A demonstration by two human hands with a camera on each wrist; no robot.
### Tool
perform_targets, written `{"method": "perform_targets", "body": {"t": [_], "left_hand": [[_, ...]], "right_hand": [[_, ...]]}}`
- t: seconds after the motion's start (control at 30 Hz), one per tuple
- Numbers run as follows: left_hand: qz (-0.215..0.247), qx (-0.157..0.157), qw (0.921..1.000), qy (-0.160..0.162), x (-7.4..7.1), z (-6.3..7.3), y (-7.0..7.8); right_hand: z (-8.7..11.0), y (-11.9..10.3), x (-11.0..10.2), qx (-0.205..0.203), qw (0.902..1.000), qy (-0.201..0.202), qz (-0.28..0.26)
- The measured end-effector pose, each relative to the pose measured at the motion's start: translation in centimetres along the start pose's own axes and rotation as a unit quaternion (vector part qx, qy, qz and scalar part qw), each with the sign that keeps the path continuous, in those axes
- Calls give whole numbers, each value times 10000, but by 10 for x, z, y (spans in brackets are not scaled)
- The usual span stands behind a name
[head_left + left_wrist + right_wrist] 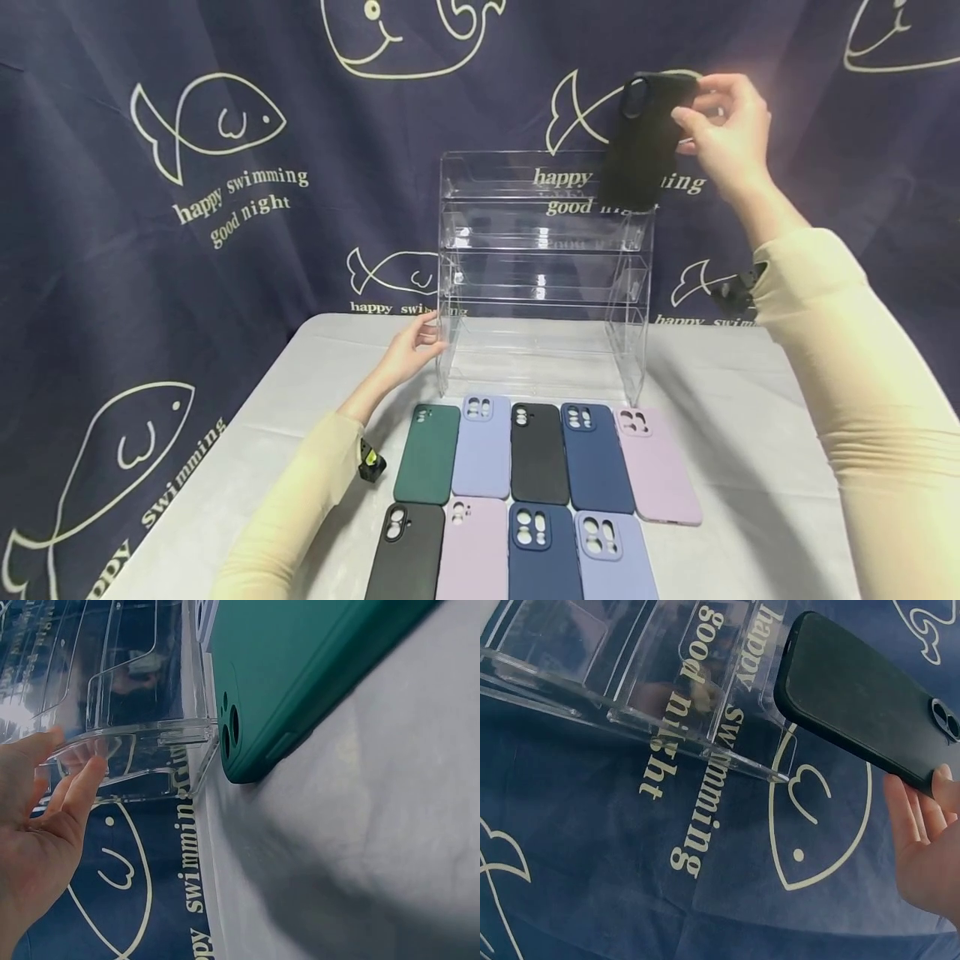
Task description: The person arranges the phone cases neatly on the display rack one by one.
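Note:
My right hand [731, 125] is raised at the upper right, pinching a black phone case [648, 137] by its side edge between thumb and fingers. The case hangs tilted, its camera cutout at the top, and overlaps the upper right of a clear tiered display rack [540, 292]. In the right wrist view, the black case [862, 705] shows its back and the cutout near my thumb. Low on the rack's left side, my left hand [412, 346] touches the clear panel [150, 742] with extended, loosely bent fingers. A green phone case [427, 454] lies near that hand.
Two rows of phone cases lie before the rack: the back row includes a black case [540, 454] and a pink case [660, 467]; the front row includes a dark blue case [546, 567]. The white table [750, 433] meets a navy fish-print curtain [225, 208] behind.

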State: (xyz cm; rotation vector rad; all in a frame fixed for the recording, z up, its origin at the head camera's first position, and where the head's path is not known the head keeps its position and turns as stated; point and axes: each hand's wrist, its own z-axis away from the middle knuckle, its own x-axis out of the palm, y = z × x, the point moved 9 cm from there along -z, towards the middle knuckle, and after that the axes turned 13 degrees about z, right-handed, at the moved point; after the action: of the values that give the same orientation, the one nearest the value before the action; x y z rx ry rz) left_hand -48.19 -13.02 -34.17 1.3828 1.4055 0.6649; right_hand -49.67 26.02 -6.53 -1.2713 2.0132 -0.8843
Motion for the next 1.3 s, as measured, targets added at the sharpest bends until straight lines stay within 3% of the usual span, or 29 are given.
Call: {"method": "perform_targets", "body": {"t": [0.13,0.27,0.5,0.87,1.1,1.17,1.3], "left_hand": [[15,3,10000,-58,2,6,14],[-117,12,9999,-96,3,6,12],[-98,-22,9999,38,-4,-5,-21],[-97,92,9999,71,-8,-7,-20],[3,-17,10000,55,-3,-2,-26],[20,51,10000,41,-1,-1,-26],[116,7,9999,-16,2,4,-6]], "right_hand": [[-5,0,7,76,9999,75,-124],[-10,1,11,127,9998,113,-49],[-24,0,20,233,9991,348,41],[-40,-3,37,250,9969,744,-62],[-45,16,48,244,9970,680,272],[-47,24,52,329,9972,577,354],[-53,35,59,515,9972,305,459]]}}
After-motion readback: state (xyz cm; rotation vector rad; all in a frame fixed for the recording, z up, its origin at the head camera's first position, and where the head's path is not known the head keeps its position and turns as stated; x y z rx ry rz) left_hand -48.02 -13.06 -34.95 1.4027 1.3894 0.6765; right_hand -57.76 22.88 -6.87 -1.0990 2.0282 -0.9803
